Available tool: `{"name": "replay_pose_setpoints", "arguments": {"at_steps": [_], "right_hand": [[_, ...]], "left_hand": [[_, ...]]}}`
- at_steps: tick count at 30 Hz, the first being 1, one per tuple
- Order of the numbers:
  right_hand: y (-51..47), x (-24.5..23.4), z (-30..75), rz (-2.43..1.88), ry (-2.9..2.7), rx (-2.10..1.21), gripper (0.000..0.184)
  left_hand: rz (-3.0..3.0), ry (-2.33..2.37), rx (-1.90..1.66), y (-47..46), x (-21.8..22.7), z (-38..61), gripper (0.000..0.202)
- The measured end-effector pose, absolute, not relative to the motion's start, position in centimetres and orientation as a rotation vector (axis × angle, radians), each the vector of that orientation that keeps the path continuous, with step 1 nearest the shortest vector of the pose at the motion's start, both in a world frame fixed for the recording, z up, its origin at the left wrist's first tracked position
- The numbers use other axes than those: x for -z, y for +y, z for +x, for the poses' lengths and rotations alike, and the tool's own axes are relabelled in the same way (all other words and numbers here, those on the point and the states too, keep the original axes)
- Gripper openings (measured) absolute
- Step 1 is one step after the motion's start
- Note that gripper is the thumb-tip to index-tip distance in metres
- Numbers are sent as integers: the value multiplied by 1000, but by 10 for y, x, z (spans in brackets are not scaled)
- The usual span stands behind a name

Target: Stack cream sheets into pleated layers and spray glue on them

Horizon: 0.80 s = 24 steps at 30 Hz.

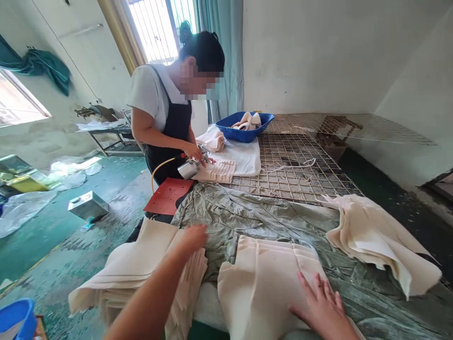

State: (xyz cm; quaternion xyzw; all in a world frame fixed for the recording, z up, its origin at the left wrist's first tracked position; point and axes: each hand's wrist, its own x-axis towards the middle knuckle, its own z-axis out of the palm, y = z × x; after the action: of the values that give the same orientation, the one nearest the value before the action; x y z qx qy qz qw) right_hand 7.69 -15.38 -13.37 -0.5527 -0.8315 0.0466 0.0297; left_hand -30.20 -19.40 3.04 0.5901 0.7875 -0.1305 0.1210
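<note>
Right hand (pixel 322 306) lies spread on flat cream fabric sheets (pixel 271 283) atop crumpled grey-green cloth (pixel 219 208); left hand (pixel 193 239), blurred, its grip unclear, is by the draped cream fabric pile (pixel 139 255). Light, even palm pressure should prevent creasing.

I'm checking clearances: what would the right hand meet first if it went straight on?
First, likely more of the cream sheets under the right hand, then the grey-green cloth beyond; depth is unclear.

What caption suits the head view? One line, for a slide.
Right hand on pale sheets, left hand at another stack, as a co-worker holds a spray gun.
</note>
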Motion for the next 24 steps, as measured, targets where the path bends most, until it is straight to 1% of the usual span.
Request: {"name": "replay_pose_setpoints", "arguments": {"at_steps": [2,4,5,7,9,11,13,16,17,18,19,20,21,22,24], "right_hand": [[-150,125,76,-1735,-2496,-147,76],[-148,110,68,-1682,-2426,-112,70],[-149,100,60,-1618,-2401,-94,67],[-155,76,35,-1444,-2382,-102,59],[-165,48,-3,-1220,-2403,-174,51],[-176,22,-54,-994,-2429,-307,47],[-189,2,-113,-813,-2438,-490,54],[-211,-16,-199,-737,-2402,-674,79],[-219,-19,-222,-750,-2402,-687,78],[-228,-21,-241,-731,-2420,-686,65],[-238,-23,-254,-677,-2441,-671,48],[-249,-24,-263,-565,-2459,-630,29],[-260,-27,-266,-406,-2457,-562,16],[-271,-30,-265,-228,-2419,-477,10],[-290,-39,-252,73,-2266,-320,11]], "left_hand": [[1657,2431,461,-208,-41,-354,30],[1656,2476,502,-226,-44,-395,28],[1679,2478,502,-234,-44,-410,29],[1758,2468,469,-250,-43,-427,41],[1848,2474,409,-264,-43,-433,53],[1919,2494,350,-279,-47,-431,56],[1970,2500,309,-295,-53,-425,52],[2041,2443,294,-321,-60,-415,43],[2057,2423,298,-331,-61,-413,42],[2058,2418,303,-342,-62,-413,43],[2042,2438,308,-355,-63,-416,46],[2009,2489,311,-369,-65,-421,49],[1963,2568,311,-384,-67,-428,51],[1903,2675,304,-402,-71,-437,52],[1788,2911,253,-439,-82,-458,50]]}}
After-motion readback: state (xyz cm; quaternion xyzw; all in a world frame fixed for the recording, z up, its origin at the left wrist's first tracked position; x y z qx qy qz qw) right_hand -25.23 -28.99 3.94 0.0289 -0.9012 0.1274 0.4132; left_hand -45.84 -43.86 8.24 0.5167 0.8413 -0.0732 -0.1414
